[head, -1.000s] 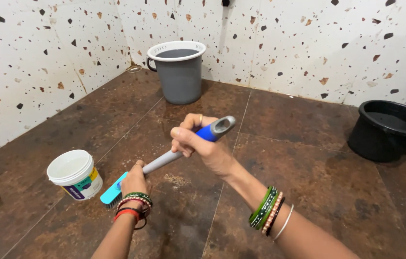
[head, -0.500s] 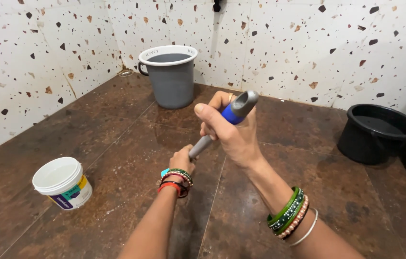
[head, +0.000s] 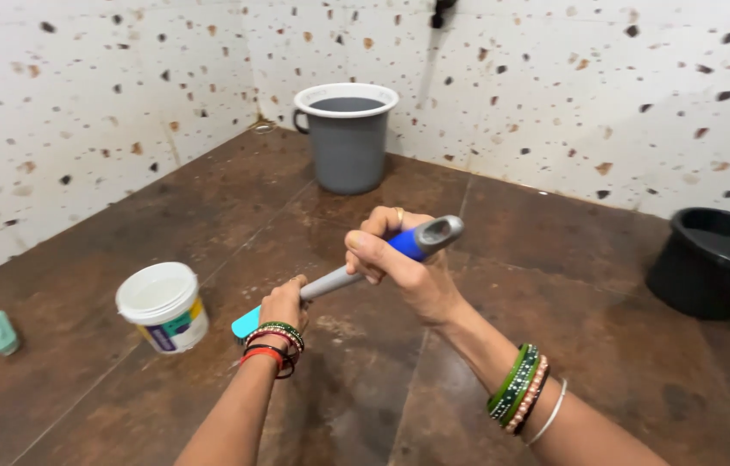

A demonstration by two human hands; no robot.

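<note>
I am gripping the brush (head: 343, 278) with both hands: my right hand (head: 404, 267) closed around its blue grip, my left hand (head: 283, 302) clamped low near the turquoise head on the floor (head: 555, 293). Pressing down low should be giving firmer strokes.

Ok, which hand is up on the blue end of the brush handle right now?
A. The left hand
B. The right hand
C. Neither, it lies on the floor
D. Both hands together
B: the right hand wraps the blue upper grip of the brush handle, while the left hand grips lower down on the grey shaft near the teal brush head.
</note>
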